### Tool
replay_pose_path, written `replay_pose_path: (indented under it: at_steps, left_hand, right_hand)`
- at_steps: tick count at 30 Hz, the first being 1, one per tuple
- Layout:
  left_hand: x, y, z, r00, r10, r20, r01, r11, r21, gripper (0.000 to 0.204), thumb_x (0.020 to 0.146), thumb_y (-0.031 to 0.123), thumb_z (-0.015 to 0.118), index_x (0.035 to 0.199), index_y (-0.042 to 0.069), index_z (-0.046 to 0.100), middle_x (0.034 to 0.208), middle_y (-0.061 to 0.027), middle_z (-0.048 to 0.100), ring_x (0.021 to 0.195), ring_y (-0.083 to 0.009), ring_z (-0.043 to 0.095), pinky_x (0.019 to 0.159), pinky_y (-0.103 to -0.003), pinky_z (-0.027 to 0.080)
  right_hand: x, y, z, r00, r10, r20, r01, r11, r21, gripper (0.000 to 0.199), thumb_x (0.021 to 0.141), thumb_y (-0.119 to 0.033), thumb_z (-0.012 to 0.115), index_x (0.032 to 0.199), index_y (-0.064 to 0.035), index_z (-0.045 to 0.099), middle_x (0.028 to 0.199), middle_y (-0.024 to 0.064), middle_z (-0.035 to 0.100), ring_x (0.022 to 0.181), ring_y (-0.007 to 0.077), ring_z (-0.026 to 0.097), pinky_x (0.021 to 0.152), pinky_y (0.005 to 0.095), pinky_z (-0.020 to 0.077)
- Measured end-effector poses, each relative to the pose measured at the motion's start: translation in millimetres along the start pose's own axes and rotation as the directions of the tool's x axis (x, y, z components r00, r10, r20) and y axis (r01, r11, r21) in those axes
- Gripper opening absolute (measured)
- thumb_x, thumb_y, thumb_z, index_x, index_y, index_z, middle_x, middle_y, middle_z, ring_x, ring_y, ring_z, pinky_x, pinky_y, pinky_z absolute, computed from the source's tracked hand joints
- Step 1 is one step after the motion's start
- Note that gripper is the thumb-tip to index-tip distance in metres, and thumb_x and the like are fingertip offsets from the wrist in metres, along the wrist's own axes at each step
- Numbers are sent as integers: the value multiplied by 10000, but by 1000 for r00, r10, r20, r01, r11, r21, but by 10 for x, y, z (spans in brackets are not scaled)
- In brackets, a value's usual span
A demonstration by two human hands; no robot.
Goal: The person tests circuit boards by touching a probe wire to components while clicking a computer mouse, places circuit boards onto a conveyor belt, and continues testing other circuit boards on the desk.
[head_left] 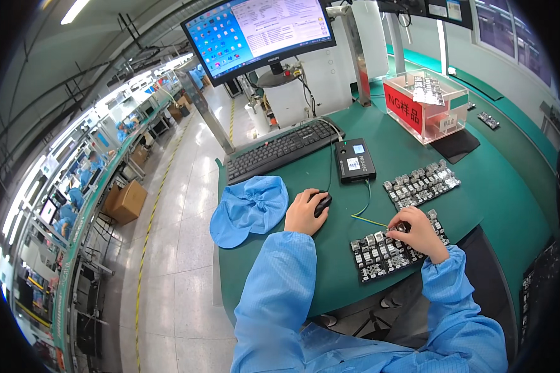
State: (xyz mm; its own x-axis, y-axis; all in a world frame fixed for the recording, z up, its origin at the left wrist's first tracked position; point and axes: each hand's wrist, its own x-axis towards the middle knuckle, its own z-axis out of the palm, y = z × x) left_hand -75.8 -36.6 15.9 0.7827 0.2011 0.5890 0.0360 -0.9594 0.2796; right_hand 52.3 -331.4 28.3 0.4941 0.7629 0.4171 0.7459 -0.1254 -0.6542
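Observation:
My left hand [303, 212] lies curved over a black computer mouse [322, 205] on the green table mat. Over a black tray of small circuit boards [379, 253], my right hand [415, 231] has thumb and fingers pinched together. A thin yellow-green cable [368, 219] runs from a black box with a small lit screen [356, 160] to those fingertips. They close on the cable's end, mostly hidden by the fingers. Behind this tray lies a second tray of similar boards [420, 184].
A blue cloth cap [250, 211] lies left of the mouse, below a black keyboard [283, 149]. A lit monitor [258, 34] stands behind. At the back right is a clear box with a red label [426, 109], boards on top. A walkway [168, 248] runs left of the table.

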Motion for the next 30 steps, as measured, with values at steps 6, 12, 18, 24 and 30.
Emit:
replay_pose_path:
  at_steps: [6,12,18,24,30]
  left_hand:
    - [-17,46,-27,1000,8,26,-7,1000,-17,351,796,184,730,1139,135,675,1176,-85,590,1073,-296,600,913,-393,513]
    - [-23,60,-47,999,29,17,-29,1000,2,346,793,174,727,1134,137,678,1166,-89,589,1060,-301,605,899,-394,517]
    - [-38,30,-32,1000,17,7,-17,1000,2,345,789,171,726,1130,137,679,1161,-85,588,1048,-294,606,887,-390,519]
    - [-38,29,-48,1000,5,16,-5,1000,-18,341,786,168,726,1123,133,682,1158,-82,588,1051,-295,604,890,-392,517]
    - [-32,47,-16,1000,12,10,-11,1000,-26,344,783,166,730,1121,129,682,1160,-86,587,1046,-297,608,892,-396,518]
  right_hand:
    - [-20,-3,-9,1000,19,8,-19,1000,11,174,729,-163,807,816,-73,687,804,35,638,849,216,579,785,349,452]
    - [-21,16,-9,1000,22,10,-22,1000,10,185,742,-216,810,812,-93,690,818,16,643,852,223,565,783,359,444]
    - [-15,8,7,1000,19,10,-19,1000,-1,184,741,-213,811,809,-93,689,810,14,642,854,222,564,789,357,445]
    - [-11,4,8,1000,15,3,-15,1000,1,179,743,-209,809,811,-94,690,804,16,642,853,224,563,791,358,445]
    - [-21,-4,-24,1000,25,6,-25,1000,7,185,744,-211,810,821,-90,692,803,19,641,856,225,564,788,357,445]
